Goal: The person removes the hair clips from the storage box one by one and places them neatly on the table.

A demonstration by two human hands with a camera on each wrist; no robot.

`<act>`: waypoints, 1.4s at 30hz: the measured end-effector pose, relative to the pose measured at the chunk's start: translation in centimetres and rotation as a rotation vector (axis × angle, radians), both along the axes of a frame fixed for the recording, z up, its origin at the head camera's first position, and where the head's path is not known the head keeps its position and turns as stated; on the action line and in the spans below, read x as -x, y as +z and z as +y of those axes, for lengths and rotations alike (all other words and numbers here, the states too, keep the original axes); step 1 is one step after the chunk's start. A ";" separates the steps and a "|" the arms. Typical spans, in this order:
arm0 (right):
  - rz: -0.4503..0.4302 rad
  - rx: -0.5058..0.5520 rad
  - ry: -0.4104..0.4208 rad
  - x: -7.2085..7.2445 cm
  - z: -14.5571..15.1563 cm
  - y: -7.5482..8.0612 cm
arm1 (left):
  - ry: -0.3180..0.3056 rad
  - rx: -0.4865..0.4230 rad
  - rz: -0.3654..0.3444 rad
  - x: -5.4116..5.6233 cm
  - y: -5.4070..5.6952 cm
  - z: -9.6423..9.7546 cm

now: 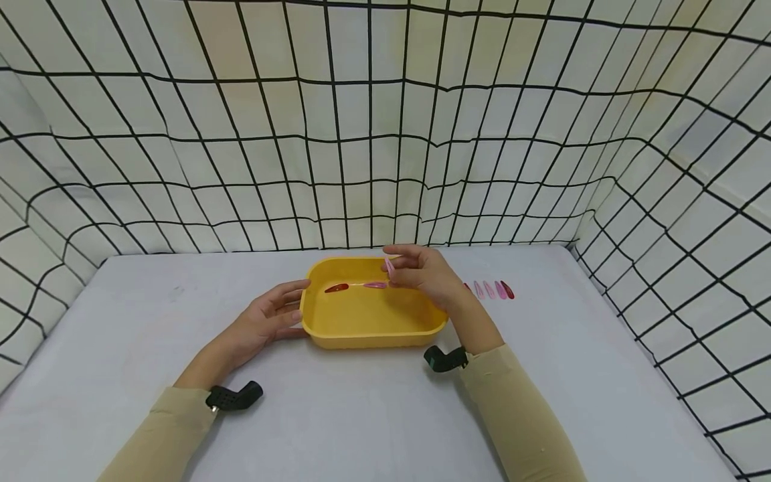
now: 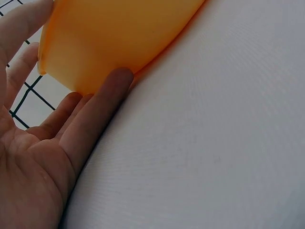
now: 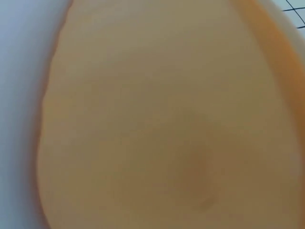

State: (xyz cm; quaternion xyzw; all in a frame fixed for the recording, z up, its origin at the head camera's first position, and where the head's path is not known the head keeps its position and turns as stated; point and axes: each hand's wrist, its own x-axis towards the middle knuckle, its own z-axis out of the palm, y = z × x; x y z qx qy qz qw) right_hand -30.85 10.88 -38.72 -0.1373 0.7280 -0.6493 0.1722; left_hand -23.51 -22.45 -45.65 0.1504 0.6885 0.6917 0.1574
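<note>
A yellow plastic tray (image 1: pixel 361 323) stands on the table. Within it lie a red snap hair clip (image 1: pixel 336 288) and a pink one (image 1: pixel 375 285). My right hand (image 1: pixel 421 274) is over the tray's right part and pinches a light pink hair clip (image 1: pixel 389 266) between thumb and fingers. The blurred right wrist view shows only the tray's inside (image 3: pixel 157 105), not the hand. My left hand (image 1: pixel 268 316) touches the tray's left side. In the left wrist view, its fairly straight fingers (image 2: pixel 95 117) rest against the outer wall (image 2: pixel 119 38).
To the right of the tray, several red and pink hair clips (image 1: pixel 489 289) lie in a row, partly hidden by the right wrist. A white cloth covers the table (image 1: pixel 337 408). A black grid net (image 1: pixel 370 134) stands along the back and sides.
</note>
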 end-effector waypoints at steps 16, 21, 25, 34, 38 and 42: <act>0.071 -0.012 -0.128 0.5 7.4 1.6 | 0.010 0.009 0.004 0.0 -0.1 -0.1; 0.070 -0.051 -0.178 0.6 10.3 1.1 | 0.008 0.010 0.000 0.1 -0.2 -0.2; 0.058 -0.058 -0.205 0.5 11.7 0.5 | 0.005 0.009 0.001 0.0 -0.2 -0.2; 0.078 -0.076 -0.267 0.3 13.2 0.5 | 0.012 0.024 0.001 0.1 -0.1 -0.2; 0.085 -0.071 -0.263 0.4 13.5 0.5 | 0.017 0.030 0.000 0.0 -0.2 -0.2; 0.080 -0.071 -0.268 0.4 13.8 0.4 | 0.027 0.038 -0.006 0.1 -0.2 -0.2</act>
